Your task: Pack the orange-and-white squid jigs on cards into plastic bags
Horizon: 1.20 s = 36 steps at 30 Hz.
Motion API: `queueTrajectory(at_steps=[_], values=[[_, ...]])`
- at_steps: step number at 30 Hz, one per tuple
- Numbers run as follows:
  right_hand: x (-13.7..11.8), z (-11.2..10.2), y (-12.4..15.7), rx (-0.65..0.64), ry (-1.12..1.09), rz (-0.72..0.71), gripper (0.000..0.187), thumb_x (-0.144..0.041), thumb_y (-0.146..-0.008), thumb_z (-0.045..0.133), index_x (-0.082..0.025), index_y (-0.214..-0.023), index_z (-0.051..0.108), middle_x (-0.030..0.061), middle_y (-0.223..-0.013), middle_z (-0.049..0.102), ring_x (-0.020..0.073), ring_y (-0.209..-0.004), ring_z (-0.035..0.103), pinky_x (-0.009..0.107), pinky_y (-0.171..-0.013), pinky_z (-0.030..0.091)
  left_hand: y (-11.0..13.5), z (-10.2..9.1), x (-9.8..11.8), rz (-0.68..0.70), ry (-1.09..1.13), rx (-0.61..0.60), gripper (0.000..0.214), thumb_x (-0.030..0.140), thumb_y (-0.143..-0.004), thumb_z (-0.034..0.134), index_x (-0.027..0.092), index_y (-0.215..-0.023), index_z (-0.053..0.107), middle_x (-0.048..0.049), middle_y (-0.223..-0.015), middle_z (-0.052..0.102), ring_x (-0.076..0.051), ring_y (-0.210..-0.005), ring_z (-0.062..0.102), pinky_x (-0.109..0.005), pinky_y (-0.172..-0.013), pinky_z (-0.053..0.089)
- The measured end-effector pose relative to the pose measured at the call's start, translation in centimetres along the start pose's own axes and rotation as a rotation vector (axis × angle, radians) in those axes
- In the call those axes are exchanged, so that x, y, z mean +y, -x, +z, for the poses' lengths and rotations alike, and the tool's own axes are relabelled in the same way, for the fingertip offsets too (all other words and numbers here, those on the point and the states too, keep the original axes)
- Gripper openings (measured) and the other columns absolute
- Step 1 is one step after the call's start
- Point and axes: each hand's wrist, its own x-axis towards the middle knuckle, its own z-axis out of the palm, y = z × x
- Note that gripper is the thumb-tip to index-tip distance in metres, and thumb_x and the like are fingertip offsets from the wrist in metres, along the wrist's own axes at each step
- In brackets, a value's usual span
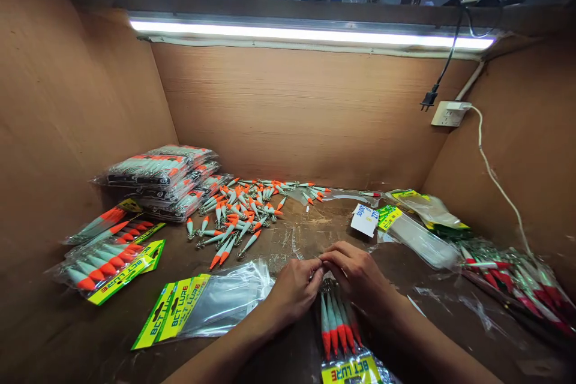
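My left hand and my right hand meet at the middle front, fingertips pinched close together. They grip the far end of a clear plastic bag of lures, though my fingers mostly hide that edge. Inside the bag, several pale squid lures with orange tips lie side by side, hooks toward my hands. Its yellow "BCT LURE" header points toward me. Left of my left hand lie flat empty bags with yellow-green headers. Loose orange-and-pale lures are heaped beyond my hands.
Packed bundles of lures are stacked at the back left, with filled bags before them. A white card, clear sleeves and red-and-pale lures lie right. Wooden walls enclose the table; a plug hangs from a cord.
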Motion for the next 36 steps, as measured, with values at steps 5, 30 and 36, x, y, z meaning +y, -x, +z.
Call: queueTrajectory(at_steps=[5,30,36], values=[[-0.9,-0.7,-0.1,0.024,0.172,-0.075,0.024,-0.022,-0.1,0.045,-0.018,-0.104,0.069,0.0064,-0.098,0.057,0.0074,-0.09,0.045,0.02,-0.08,0.029,0.0,0.0,-0.3,0.023,-0.065,-0.007,0.023,0.019,-0.092,0.042,0.016,-0.08,0.061,-0.003,-0.072,0.062,-0.015,-0.063,0.053,-0.025,-0.063,0.031],[-0.2,0.0,-0.4,0.059,-0.189,0.371,0.031,-0.033,-0.101,0.041,-0.018,-0.097,0.067,0.0018,-0.097,0.06,0.0039,-0.086,0.051,0.015,-0.079,0.033,-0.6,-0.4,0.1,0.026,0.131,-0.112,0.04,0.036,-0.098,0.042,0.015,-0.082,0.072,-0.001,-0.068,0.062,-0.014,-0.064,0.052,-0.024,-0.065,0.034],[6.1,-5.5,-0.8,0.411,-0.644,0.769,0.054,-0.06,-0.089,0.05,-0.01,-0.107,0.062,0.0071,-0.09,0.059,0.0039,-0.066,0.047,0.015,-0.065,0.038,-1.0,0.0,-0.4,-0.131,0.683,0.027,0.045,0.05,-0.095,0.052,0.014,-0.113,0.071,-0.0124,-0.11,0.07,-0.026,-0.105,0.065,-0.032,-0.092,0.048]])
